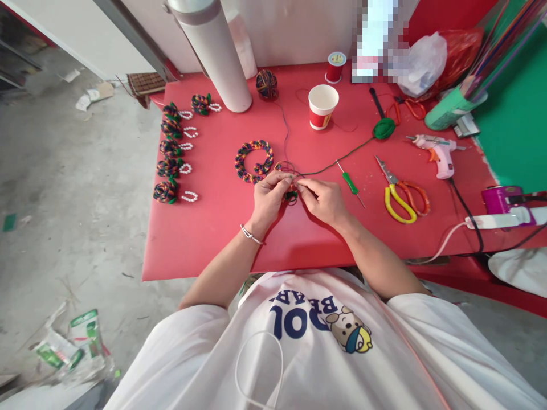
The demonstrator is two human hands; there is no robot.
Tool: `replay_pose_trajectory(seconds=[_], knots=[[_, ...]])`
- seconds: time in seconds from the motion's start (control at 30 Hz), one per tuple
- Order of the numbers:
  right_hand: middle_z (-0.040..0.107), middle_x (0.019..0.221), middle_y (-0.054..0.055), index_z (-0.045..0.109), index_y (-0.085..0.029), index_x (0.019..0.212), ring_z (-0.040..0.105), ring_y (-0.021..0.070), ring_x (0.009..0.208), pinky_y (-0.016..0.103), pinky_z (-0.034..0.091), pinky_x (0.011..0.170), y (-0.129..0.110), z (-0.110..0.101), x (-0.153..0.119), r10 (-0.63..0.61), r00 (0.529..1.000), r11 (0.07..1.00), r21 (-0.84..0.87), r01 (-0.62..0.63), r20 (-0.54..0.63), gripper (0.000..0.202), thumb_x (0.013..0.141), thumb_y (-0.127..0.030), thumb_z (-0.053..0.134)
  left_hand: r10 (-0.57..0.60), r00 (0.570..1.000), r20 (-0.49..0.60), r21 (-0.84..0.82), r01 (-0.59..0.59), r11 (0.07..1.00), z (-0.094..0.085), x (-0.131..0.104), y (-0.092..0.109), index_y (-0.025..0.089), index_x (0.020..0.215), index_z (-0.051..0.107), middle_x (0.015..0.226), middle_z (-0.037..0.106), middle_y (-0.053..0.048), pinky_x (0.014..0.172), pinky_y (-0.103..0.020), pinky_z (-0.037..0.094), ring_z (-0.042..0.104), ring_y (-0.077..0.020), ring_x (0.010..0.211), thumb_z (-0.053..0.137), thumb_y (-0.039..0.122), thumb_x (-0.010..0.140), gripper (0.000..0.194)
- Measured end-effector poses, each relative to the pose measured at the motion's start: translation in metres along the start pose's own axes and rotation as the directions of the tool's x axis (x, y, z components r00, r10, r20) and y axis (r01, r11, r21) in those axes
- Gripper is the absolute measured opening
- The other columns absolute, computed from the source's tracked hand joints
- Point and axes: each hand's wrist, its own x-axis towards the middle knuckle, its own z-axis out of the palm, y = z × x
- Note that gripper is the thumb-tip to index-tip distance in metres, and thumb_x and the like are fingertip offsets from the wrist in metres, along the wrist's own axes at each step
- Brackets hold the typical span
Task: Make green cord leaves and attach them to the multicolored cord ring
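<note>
From the head view, I'm expecting the crocheted strip to be handling light, soft and limp, its knobbly stitches giving a little under pressure and hardly risking breakage. I'm judging the thin green strand likelier to be slipping or snagging, so I'm favouring a fingertip pinch close to where the yarns are meeting. The strip is lying curled into a near ring on the red counter, just beyond the left hand, and is showing mottled orange, purple and dark tones. The left fingers are pinching yarn with almost no gap; the right hand is nipping yarn right beside them, thumb against forefinger. Which strand each is gripping, I cannot tell.
</note>
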Motion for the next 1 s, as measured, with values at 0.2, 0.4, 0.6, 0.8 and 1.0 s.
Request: replay_pose_trajectory(seconds=[0.2, 0.4, 0.6, 0.8, 1.0], knots=[[0.087, 0.108, 0.005, 0.079, -0.025, 0.119, 0.082, 0.0207, 0.094, 0.029, 0.06, 0.082, -0.0001, -0.0003, -0.0003, -0.01, 1.0, 1.0, 0.011, 0.01, 0.012, 0.027, 0.105, -0.029, 0.056, 0.007, 1.0, 0.018, -0.043, -0.006, 0.999, -0.0009, 0.0002, -0.0024, 0.021, 0.08, 0.082, 0.083, 0.069, -0.003, 0.049, -0.021, 0.04, 0.054, -0.008, 0.06, 0.08, 0.033, 0.08, 0.012], [0.086, 0.108, 0.005, 0.079, -0.026, 0.119, 0.082, 0.0208, 0.094, 0.029, 0.06, 0.083, 0.0004, -0.0004, -0.0003, -0.008, 1.0, 1.0, 0.016, 0.008, 0.023, 0.026, 0.105, -0.029, 0.057, -0.023, 0.999, 0.029, -0.085, 0.025, 0.996, 0.0, 0.0003, 0.0001, 0.021, 0.078, 0.082, 0.078, 0.065, -0.001, 0.044, -0.022, 0.034, 0.046, -0.0056, 0.052, 0.08, 0.034, 0.078, 0.013], [0.086, 0.108, 0.005, 0.079, -0.026, 0.118, 0.082, 0.0207, 0.096, 0.029, 0.06, 0.084, 0.0002, -0.0005, -0.0003, 0.0, 0.999, 1.0, 0.005, 0.0, 0.033, 0.026, 0.105, -0.029, 0.057, -0.01, 1.0, 0.019, -0.07, 0.011, 0.997, 0.0, 0.0007, -0.0006, 0.021, 0.078, 0.082, 0.079, 0.066, -0.002, 0.043, -0.022, 0.033, 0.044, -0.0056, 0.051, 0.083, 0.036, 0.078, 0.015], [0.087, 0.106, 0.005, 0.08, -0.025, 0.116, 0.082, 0.0201, 0.093, 0.028, 0.059, 0.081, -0.0005, -0.0008, -0.0001, -0.001, 0.999, 1.0, -0.001, 0.001, 0.035, 0.026, 0.105, -0.029, 0.057, -0.012, 0.999, 0.037, -0.056, 0.014, 0.998, -0.0016, 0.0015, -0.0041, 0.021, 0.079, 0.08, 0.076, 0.065, -0.001, 0.044, -0.022, 0.033, 0.045, -0.006, 0.051, 0.079, 0.035, 0.081, 0.014], [0.087, 0.106, 0.005, 0.08, -0.026, 0.115, 0.082, 0.0202, 0.092, 0.028, 0.059, 0.082, -0.0007, -0.0008, -0.0007, -0.007, 1.0, 1.0, -0.005, 0.007, 0.025, 0.025, 0.104, -0.029, 0.058, -0.028, 0.999, 0.038, -0.058, 0.03, 0.998, -0.0014, 0.0013, -0.0027, 0.021, 0.08, 0.08, 0.075, 0.065, -0.001, 0.044, -0.022, 0.034, 0.046, -0.0062, 0.051, 0.077, 0.034, 0.081, 0.014]])
